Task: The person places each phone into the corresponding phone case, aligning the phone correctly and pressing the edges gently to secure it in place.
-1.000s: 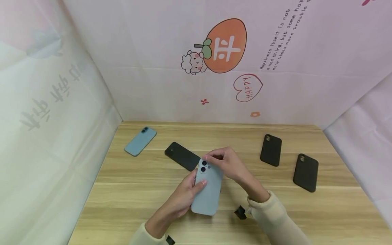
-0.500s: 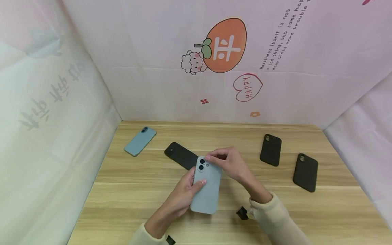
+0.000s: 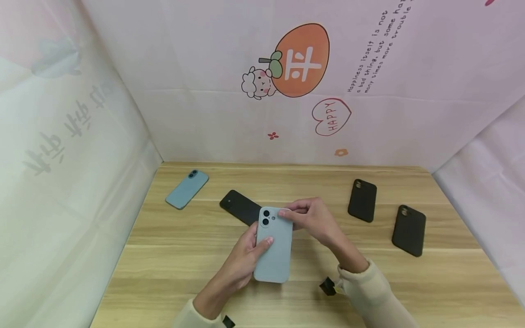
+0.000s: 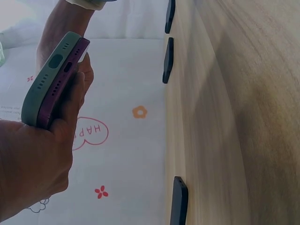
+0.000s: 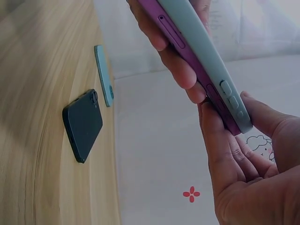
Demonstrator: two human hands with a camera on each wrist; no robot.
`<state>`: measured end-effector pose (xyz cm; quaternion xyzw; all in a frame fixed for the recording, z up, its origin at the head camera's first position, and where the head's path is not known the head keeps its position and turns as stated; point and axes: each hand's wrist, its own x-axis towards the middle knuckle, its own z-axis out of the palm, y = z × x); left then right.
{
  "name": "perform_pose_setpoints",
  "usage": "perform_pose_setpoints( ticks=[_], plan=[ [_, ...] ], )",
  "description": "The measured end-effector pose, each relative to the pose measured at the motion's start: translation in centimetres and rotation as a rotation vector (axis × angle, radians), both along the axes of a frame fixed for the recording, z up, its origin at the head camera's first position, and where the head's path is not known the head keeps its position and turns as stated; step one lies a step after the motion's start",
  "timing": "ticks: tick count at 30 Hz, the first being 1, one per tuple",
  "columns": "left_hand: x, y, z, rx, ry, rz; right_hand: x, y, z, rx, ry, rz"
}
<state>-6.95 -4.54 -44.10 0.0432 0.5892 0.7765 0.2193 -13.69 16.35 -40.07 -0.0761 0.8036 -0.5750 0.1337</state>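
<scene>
In the head view a light blue phone case (image 3: 274,255) is held up over the table, camera lenses at its upper left. A purple phone (image 4: 57,89) sits against the case's inner side in the left wrist view, its edge sticking out beyond the case rim. My left hand (image 3: 242,257) grips the phone and case from the left, thumb across the back. My right hand (image 3: 313,221) pinches their upper right corner, thumb on the back. From the right wrist camera, the purple side (image 5: 187,56) shows along the case edge with its button covers.
A black phone (image 3: 239,206) lies behind the held case, partly covered by it. Farther left is a blue phone (image 3: 187,189). Two black phone cases, one farther back (image 3: 362,200) and one nearer (image 3: 409,230), lie on the right of the wooden table (image 3: 164,282).
Both hands have shifted the phone and case slightly left and up, turning them more upright. The right thumb has moved from the top edge onto the back near the upper right corner.
</scene>
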Motion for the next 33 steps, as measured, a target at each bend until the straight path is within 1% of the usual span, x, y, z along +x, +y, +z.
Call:
perform_pose_setpoints(
  ticks=[9, 15, 19, 23, 26, 29, 33],
  plan=[
    [0.0, 0.0, -0.1, -0.003, -0.007, 0.007, 0.0, 0.2, -0.4, -0.024, -0.033, -0.014],
    [0.0, 0.0, -0.1, 0.008, -0.008, 0.0, -0.2, 0.4, -0.9, -0.077, -0.046, -0.008],
    [-0.1, 0.0, -0.2, 0.016, -0.01, -0.007, -0.2, 0.4, -1.0, -0.093, -0.043, -0.007],
    [-0.1, 0.0, -0.1, 0.01, -0.004, -0.011, -0.1, 0.4, -0.9, -0.086, -0.033, -0.005],
    [-0.2, -0.1, 0.0, 0.0, -0.001, -0.026, -0.1, 0.4, -0.7, -0.082, -0.022, -0.01],
    [-0.4, -0.2, 0.2, -0.013, -0.001, -0.056, 0.0, 0.3, -0.6, -0.079, -0.012, -0.014],
    [-0.5, -0.7, 0.3, -0.051, 0.002, -0.096, 0.1, 0.4, -0.4, -0.071, -0.009, -0.013]
  ],
)
